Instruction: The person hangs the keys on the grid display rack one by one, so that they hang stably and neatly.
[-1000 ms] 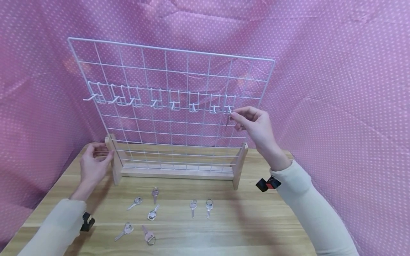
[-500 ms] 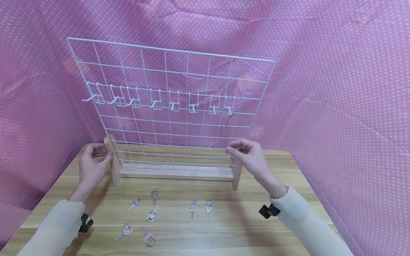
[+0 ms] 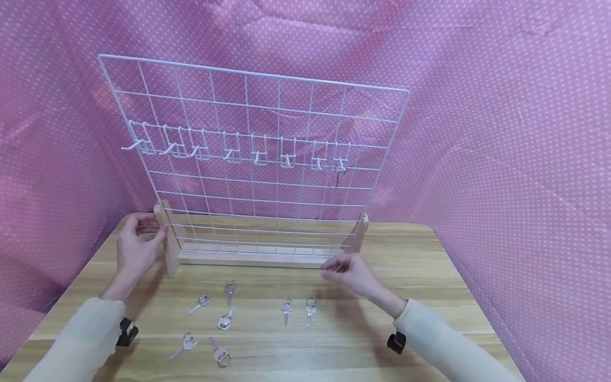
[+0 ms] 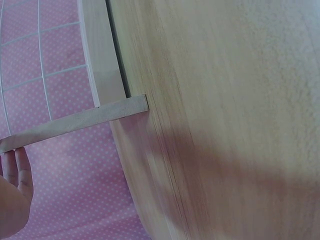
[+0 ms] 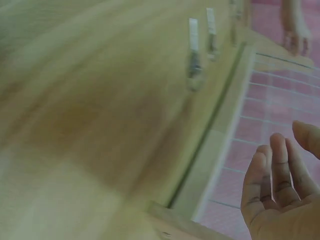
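My left hand [image 3: 138,249] touches the left wooden leg [image 3: 170,244] of a white wire grid rack [image 3: 253,180]; its fingertips [image 4: 21,155] meet the leg's outer side in the left wrist view. My right hand [image 3: 350,273] hovers in front of the rack's right end with nothing in it, fingers [image 5: 281,165] gently bent and thumb apart. From the rightmost hook [image 3: 341,162] hangs a key [image 3: 337,180] by its ring. Two keys lie on the table nearest that hand, a left one [image 3: 286,310] and a right one [image 3: 311,310].
Several more ringed keys lie to the left, among them one key [image 3: 229,291] near the rack and one [image 3: 219,354] nearer me. Several white hooks [image 3: 260,157] line the grid. The wooden table [image 3: 396,318] ends at a pink dotted curtain [image 3: 477,159].
My right hand has let go of the key at the rightmost hook, where it now hangs. The hand has come down and slightly left towards the table. My left hand stays put.
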The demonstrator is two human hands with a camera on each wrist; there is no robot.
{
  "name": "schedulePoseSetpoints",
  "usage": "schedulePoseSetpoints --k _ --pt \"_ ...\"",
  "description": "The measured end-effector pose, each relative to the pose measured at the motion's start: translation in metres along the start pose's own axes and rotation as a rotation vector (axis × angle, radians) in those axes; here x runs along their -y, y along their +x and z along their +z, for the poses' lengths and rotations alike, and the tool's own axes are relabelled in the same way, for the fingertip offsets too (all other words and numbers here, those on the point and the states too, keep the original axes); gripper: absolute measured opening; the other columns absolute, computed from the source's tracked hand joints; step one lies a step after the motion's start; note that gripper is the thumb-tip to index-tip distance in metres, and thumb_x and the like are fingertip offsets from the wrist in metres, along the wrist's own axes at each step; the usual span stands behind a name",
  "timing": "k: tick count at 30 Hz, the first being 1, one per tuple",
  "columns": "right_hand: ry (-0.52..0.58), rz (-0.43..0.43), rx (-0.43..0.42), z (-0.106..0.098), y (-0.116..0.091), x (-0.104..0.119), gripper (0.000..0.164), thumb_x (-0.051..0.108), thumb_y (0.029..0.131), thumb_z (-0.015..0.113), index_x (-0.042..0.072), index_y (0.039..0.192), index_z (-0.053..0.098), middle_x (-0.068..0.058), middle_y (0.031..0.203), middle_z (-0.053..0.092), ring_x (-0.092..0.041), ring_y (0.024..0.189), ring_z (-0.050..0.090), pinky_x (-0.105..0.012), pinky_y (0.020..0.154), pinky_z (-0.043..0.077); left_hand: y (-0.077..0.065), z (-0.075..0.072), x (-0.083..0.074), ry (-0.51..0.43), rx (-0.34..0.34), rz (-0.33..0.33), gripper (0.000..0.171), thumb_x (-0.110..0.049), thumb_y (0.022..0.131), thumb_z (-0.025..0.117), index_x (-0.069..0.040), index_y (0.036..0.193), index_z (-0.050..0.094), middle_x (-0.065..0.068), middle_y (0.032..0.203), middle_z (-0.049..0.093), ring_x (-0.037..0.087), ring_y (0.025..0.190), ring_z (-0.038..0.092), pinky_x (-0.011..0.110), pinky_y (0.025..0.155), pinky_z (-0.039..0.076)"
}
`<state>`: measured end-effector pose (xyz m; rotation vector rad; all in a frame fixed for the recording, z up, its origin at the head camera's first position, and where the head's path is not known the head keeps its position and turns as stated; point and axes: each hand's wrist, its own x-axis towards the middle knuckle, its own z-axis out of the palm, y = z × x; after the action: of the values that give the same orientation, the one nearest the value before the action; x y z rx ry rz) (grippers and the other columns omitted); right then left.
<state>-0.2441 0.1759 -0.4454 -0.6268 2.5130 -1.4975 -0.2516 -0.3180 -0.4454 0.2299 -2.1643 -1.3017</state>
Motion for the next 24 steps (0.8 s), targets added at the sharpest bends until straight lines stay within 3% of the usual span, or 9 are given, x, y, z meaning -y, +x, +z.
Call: schedulePoseSetpoints --k 6,13,24 --pt "-0.089 0.041 0.098 0.015 -0.001 -0.019 0.020 0.007 0.088 0.083 -0.005 0.102 0.077 -0.018 0.093 0.079 -0.005 0.070 0.061 -0.015 0.064 0.053 -0.001 -0.001 0.000 -0.006 -0.003 -0.004 0.036 -0.006 0.095 0.075 0.002 0.126 0.059 -0.030 0.094 0.056 -0.013 0.083 0.057 -0.001 0.072 0.052" --pt "-0.130 0.114 0.195 0.028 -0.001 -0.033 0.020 0.014 0.085 0.087 0.005 0.101 0.080 -0.008 0.091 0.081 -0.007 0.073 0.064 -0.017 0.067 0.053 0.000 0.000 0.000 -0.003 0.003 -0.013 0.032 -0.007 0.096 0.074 -0.003 0.124 0.060 -0.029 0.096 0.056 -0.012 0.085 0.057 -0.001 0.073 0.052" --pt "-0.142 0.099 0.208 0.044 0.000 -0.037 0.019 0.010 0.083 0.089 0.004 0.099 0.080 -0.004 0.080 0.074 -0.004 0.066 0.059 -0.015 0.057 0.048 0.000 -0.002 0.001 -0.008 0.013 -0.010 0.040 -0.005 0.096 0.074 0.005 0.130 0.056 -0.029 0.098 0.054 -0.013 0.086 0.056 -0.001 0.074 0.052"
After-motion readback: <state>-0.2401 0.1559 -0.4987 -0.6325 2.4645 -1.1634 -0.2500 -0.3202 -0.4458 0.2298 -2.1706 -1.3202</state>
